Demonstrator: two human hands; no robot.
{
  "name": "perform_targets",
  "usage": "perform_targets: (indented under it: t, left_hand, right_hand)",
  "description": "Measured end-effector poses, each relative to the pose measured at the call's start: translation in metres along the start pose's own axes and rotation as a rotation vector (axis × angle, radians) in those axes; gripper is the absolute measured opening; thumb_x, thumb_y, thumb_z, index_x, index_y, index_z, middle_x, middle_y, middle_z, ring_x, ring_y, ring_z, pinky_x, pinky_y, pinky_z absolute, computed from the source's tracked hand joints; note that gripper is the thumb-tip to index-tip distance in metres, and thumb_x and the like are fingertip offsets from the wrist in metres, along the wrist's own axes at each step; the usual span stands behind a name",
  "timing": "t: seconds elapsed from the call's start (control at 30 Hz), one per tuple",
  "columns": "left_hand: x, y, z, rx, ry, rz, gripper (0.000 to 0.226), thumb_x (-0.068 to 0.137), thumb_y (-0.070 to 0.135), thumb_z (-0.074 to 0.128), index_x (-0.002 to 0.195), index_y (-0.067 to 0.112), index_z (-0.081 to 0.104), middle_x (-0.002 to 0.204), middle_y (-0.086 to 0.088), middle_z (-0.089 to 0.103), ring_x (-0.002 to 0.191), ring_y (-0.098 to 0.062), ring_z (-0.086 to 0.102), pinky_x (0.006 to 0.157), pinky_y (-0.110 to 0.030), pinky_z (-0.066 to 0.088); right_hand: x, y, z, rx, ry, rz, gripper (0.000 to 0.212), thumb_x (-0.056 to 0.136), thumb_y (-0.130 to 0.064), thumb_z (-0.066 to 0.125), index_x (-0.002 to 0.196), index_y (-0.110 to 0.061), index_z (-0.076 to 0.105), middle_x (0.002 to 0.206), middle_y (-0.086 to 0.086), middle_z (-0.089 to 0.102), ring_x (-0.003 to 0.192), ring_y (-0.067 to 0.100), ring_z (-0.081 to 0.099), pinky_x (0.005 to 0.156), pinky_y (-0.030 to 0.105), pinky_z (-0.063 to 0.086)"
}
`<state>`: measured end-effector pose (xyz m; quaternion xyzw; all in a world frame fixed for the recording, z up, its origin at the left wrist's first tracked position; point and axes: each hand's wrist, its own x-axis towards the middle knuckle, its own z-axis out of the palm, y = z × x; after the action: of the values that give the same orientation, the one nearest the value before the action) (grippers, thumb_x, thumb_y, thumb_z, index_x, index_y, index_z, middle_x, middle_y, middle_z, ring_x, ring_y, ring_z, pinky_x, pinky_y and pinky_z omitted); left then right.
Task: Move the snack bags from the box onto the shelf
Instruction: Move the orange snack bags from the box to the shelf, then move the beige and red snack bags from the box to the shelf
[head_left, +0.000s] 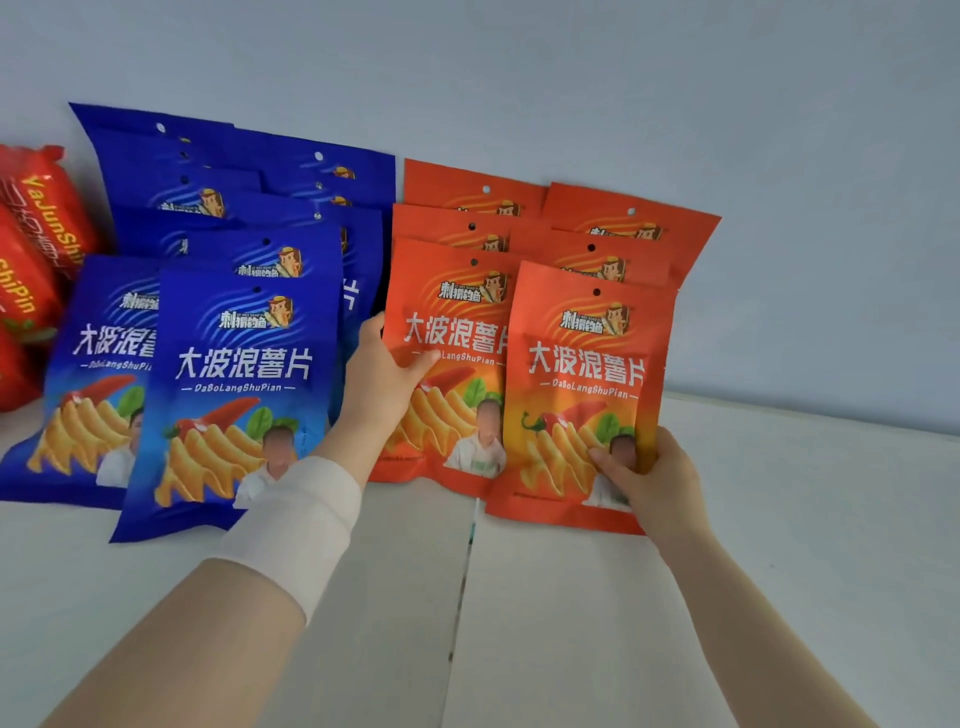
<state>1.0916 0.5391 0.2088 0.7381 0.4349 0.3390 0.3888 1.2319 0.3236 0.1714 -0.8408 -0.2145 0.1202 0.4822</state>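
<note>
The white shelf (571, 623) carries everything, with the front orange bag (582, 364) standing near its middle seam. Far left of that bag, blue snack bags (239, 364) lean in overlapping rows against the wall (519, 78). Directly behind it, more orange snack bags (628, 223) stand stacked. Beyond the blue ones, furthest from it, lie red packets (31, 249). Touching its left edge stands a neighbouring orange bag (452, 332), whose left side the left hand (379, 379) grips, thumb across the front. The right hand (654, 478) pinches the front orange bag's lower right corner.
</note>
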Motion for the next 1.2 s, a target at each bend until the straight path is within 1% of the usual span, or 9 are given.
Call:
perform_targets:
  t: [0.1,0.2,0.27,0.33,0.57,0.7,0.83,0.97,1.2]
  left_hand:
    - [-0.001,-0.002,0.004,0.066,0.094,0.055,0.076,0.08,0.027,0.072,0.143,0.009,0.032,0.138,-0.01,0.046,0.129,-0.023,0.043,0.103,-0.032,0.037]
    - [-0.01,0.0,0.008,0.227,0.153,0.146,0.072,0.083,0.028,0.069,0.142,0.009,0.033,0.143,-0.012,0.036,0.135,-0.024,0.032,0.109,-0.032,0.029]
    - [-0.018,0.001,0.01,0.355,0.172,0.215,0.068,0.085,0.029,0.067,0.142,0.01,0.034,0.148,-0.013,0.03,0.138,-0.027,0.027,0.111,-0.035,0.027]
    - [-0.023,0.002,0.008,0.458,0.147,0.253,0.065,0.087,0.032,0.063,0.142,0.012,0.034,0.15,-0.013,0.027,0.139,-0.027,0.026,0.111,-0.038,0.026]
    - [-0.075,0.015,-0.037,0.963,0.004,0.476,0.054,0.095,0.028,0.051,0.142,0.01,0.031,0.142,-0.013,0.039,0.136,-0.031,0.032,0.109,-0.04,0.029]
    - [-0.146,0.01,-0.095,1.294,0.019,0.517,0.036,0.083,0.023,0.064,0.116,0.014,0.058,0.108,-0.007,0.063,0.103,-0.026,0.058,0.087,-0.035,0.045]
    - [-0.238,-0.015,-0.168,1.377,-0.071,0.292,0.038,0.095,0.02,0.041,0.132,0.011,0.042,0.129,-0.01,0.049,0.122,-0.029,0.045,0.098,-0.038,0.033]
    - [-0.341,-0.048,-0.252,1.411,-0.085,0.045,0.036,0.095,0.022,0.041,0.129,0.011,0.043,0.128,-0.01,0.05,0.119,-0.029,0.046,0.099,-0.037,0.032]
    - [-0.525,-0.124,-0.401,1.405,-0.011,-0.397,0.033,0.097,0.023,0.042,0.129,0.015,0.043,0.123,-0.006,0.052,0.113,-0.025,0.05,0.094,-0.034,0.036]
  right_hand:
    - [-0.002,-0.001,0.001,0.017,0.043,-0.008,0.054,0.074,-0.023,0.077,0.119,-0.012,0.049,0.096,-0.001,0.057,0.093,0.021,0.055,0.075,0.028,0.039]
    - [-0.004,0.002,0.005,-0.052,0.096,-0.091,0.071,0.074,-0.025,0.077,0.133,-0.01,0.042,0.117,0.006,0.055,0.114,0.026,0.049,0.09,0.037,0.042]
    - [-0.009,0.003,0.009,-0.174,0.152,-0.133,0.083,0.074,-0.027,0.076,0.141,-0.005,0.032,0.13,0.016,0.046,0.125,0.033,0.037,0.104,0.042,0.033]
    - [-0.013,0.001,0.011,-0.27,0.213,-0.17,0.087,0.075,-0.024,0.076,0.142,0.001,0.028,0.134,0.023,0.04,0.127,0.037,0.03,0.107,0.043,0.024]
    - [-0.053,-0.022,-0.001,-0.475,0.204,-0.286,0.067,0.086,-0.03,0.062,0.143,-0.011,0.032,0.146,0.015,0.03,0.136,0.033,0.021,0.107,0.044,0.024]
    - [-0.117,-0.044,0.005,-0.614,0.04,-0.514,0.045,0.088,-0.025,0.058,0.13,-0.009,0.049,0.131,0.016,0.047,0.125,0.037,0.039,0.099,0.048,0.033]
    - [-0.21,-0.056,0.038,-0.634,-0.181,-0.833,0.044,0.078,-0.017,0.07,0.118,-0.004,0.06,0.118,0.019,0.058,0.115,0.042,0.051,0.091,0.05,0.042]
    - [-0.316,-0.076,0.07,-0.763,-0.458,-0.975,0.049,0.096,-0.033,0.041,0.142,-0.017,0.033,0.147,0.005,0.032,0.138,0.026,0.024,0.109,0.037,0.024]
    - [-0.514,-0.102,0.131,-0.804,-0.657,-1.271,0.044,0.096,-0.029,0.04,0.137,-0.013,0.037,0.141,0.008,0.04,0.132,0.028,0.032,0.105,0.038,0.027]
